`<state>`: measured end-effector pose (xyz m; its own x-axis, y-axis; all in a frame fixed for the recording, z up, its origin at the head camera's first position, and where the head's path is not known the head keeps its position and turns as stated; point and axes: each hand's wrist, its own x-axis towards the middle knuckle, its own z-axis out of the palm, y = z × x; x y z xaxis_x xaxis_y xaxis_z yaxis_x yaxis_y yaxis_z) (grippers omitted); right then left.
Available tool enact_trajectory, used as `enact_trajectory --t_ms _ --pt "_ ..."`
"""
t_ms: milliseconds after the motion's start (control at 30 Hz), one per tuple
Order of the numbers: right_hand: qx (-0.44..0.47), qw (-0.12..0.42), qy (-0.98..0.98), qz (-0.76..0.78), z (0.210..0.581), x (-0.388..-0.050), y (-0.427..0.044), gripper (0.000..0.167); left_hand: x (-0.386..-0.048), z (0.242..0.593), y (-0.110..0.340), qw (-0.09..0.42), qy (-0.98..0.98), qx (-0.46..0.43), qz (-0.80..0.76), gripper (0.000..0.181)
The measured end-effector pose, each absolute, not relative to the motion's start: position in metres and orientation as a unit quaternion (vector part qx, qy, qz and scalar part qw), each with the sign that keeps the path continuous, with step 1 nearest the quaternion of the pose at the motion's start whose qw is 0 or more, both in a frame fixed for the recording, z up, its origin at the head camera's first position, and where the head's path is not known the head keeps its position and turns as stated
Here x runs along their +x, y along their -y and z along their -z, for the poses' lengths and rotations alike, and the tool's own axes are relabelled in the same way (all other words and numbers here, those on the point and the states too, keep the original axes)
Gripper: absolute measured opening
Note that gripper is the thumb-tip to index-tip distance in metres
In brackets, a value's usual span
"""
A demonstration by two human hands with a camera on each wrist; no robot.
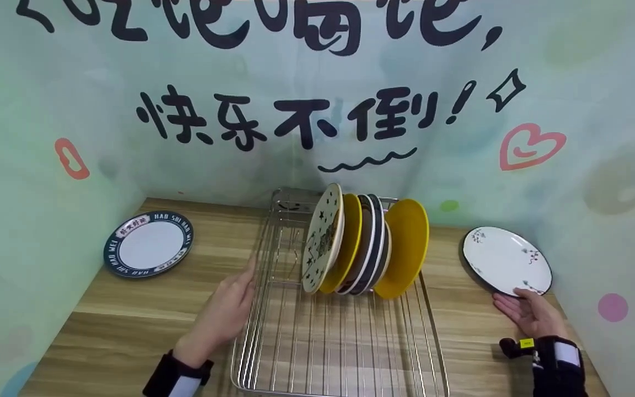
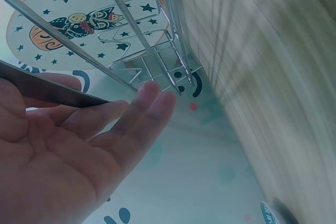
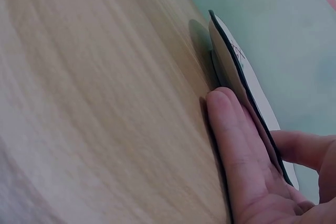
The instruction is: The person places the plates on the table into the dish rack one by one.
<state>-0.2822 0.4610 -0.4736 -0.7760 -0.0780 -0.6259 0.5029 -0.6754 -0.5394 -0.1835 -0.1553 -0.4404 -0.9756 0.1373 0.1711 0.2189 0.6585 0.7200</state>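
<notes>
In the head view my left hand (image 1: 226, 309) holds the left rim of a wire dish rack (image 1: 328, 353). The left wrist view shows the flat metal rim passing between the thumb and fingers of this left hand (image 2: 105, 135). At the right, my right hand (image 1: 535, 314) pinches the near edge of a white oval plate (image 1: 507, 259) with small floral sprigs and a dark rim. In the right wrist view the right hand (image 3: 257, 166) has fingers beneath the plate (image 3: 236, 72) and the thumb on top; its near edge is slightly off the table.
Several plates stand on edge in the rack's far half: a star-patterned plate (image 1: 323, 242) at the left, a yellow plate (image 1: 405, 248) at the right, others between. A blue-rimmed plate (image 1: 149, 244) lies on the wooden table (image 1: 124, 331) at the left. A printed backdrop (image 1: 295, 71) borders the table.
</notes>
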Motion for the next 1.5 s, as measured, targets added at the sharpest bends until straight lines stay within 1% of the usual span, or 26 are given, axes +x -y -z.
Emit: enact_trajectory --t_ms 367,600,767,867,1067,1267,1467,1500 --pt "0.293 0.166 -0.369 0.866 0.470 -0.285 -0.458 0.003 -0.182 0.441 0.158 0.059 0.904 -0.101 0.411 0.059" --pt "0.300 0.165 -0.363 0.866 0.472 -0.283 -0.462 0.006 -0.183 0.440 0.156 0.047 0.907 -0.092 0.409 0.059" --pt "0.283 0.178 -0.373 0.865 0.474 -0.282 -0.466 0.006 -0.185 0.439 0.154 0.047 0.910 -0.092 0.402 0.057" --pt "0.276 0.180 -0.375 0.867 0.476 -0.282 -0.466 0.006 -0.184 0.439 0.155 0.037 0.911 -0.084 0.402 0.058" --pt "0.281 0.160 -0.396 0.859 0.477 -0.280 -0.460 0.006 -0.182 0.438 0.155 0.028 0.911 -0.075 0.404 0.061" --pt "0.301 0.118 -0.410 0.853 0.477 -0.274 -0.453 0.014 -0.179 0.438 0.155 0.021 0.909 -0.066 0.410 0.060" --pt "0.269 0.127 -0.402 0.866 0.476 -0.271 -0.454 0.018 -0.181 0.441 0.155 0.026 0.909 -0.064 0.412 0.060" --pt "0.270 0.127 -0.398 0.868 0.475 -0.270 -0.454 0.022 -0.181 0.441 0.154 0.026 0.908 -0.067 0.413 0.060"
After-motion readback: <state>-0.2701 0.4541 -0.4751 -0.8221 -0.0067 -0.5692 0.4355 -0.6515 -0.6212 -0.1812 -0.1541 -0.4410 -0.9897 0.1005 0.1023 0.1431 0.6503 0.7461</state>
